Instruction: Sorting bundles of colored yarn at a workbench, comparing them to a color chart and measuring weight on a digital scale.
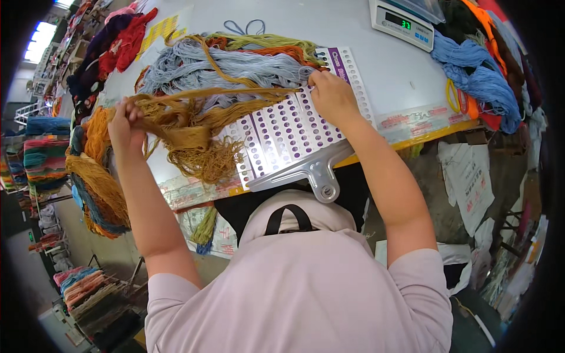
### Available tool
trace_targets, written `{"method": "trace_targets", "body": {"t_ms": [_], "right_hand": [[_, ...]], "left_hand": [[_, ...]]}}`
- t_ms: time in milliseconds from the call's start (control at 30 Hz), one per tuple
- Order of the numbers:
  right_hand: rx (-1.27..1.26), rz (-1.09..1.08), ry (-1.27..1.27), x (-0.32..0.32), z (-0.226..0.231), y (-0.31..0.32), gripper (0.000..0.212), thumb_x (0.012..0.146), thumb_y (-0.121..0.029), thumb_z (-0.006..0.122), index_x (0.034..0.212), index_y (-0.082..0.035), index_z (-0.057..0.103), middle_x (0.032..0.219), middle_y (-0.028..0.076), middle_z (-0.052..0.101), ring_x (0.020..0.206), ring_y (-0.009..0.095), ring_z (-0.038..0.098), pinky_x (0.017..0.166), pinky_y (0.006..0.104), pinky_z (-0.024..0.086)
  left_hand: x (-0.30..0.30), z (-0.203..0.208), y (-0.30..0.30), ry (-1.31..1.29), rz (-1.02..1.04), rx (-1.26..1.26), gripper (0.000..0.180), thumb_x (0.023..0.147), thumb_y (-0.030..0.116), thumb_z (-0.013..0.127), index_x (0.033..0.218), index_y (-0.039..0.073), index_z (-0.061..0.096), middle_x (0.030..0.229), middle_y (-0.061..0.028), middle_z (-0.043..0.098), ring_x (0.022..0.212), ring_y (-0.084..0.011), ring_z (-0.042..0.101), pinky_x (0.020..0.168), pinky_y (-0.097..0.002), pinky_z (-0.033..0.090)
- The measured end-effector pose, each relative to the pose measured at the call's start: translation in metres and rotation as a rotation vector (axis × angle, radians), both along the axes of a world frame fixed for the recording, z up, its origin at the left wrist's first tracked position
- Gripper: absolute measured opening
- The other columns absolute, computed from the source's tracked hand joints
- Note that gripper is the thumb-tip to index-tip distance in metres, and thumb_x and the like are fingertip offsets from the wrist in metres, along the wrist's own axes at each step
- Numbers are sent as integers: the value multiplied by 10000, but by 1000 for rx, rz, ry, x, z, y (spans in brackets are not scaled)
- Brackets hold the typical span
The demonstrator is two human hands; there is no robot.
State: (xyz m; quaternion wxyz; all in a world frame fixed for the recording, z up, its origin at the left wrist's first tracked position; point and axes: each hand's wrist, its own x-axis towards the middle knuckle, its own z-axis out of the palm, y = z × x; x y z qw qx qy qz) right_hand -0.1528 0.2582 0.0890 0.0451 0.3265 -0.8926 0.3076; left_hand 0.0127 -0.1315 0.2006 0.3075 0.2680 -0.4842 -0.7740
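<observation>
My left hand [125, 120] is closed around a strand of golden-brown embroidery floss [191, 132], whose loose, tangled end lies on the table and partly over a white perforated card [279, 138]. The strand stretches right across the card toward my right hand [334, 100]. That hand rests at the card's upper part with its fingers pinched together; what is between them is hidden. A large metal clip [294, 170] grips the card's near edge. Beyond the card lie a light-blue floss bundle [218, 67] and green and orange skeins [276, 44].
A digital scale [403, 25] stands at the far right, with a blue skein [477, 73] near it. Red and dark skeins [126, 44] lie far left. More brown skeins [97, 182] hang over the left edge. Yarn racks [47, 150] stand left; a white sack [468, 176] is right.
</observation>
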Motion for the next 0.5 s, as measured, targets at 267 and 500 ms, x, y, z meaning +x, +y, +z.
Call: {"method": "trace_targets", "body": {"t_ms": [267, 500], "right_hand": [[-488, -29, -391, 52, 41, -21, 169, 830, -174, 646, 950, -56, 634, 819, 72, 603, 681, 169, 588, 615, 300, 478], [-917, 267, -1055, 92, 82, -30, 123, 893, -92, 581, 956, 8, 611, 909, 44, 615, 843, 112, 580, 762, 247, 476]], "left_hand": [[-29, 11, 150, -71, -444, -31, 297, 925, 175, 513, 1169, 11, 555, 1100, -108, 603, 999, -252, 613, 769, -341, 523], [-18, 1, 200, -25, -971, 304, 469, 900, 218, 374, 1289, -13, 496, 1350, -82, 488, 1209, -147, 456, 887, -326, 448]]}}
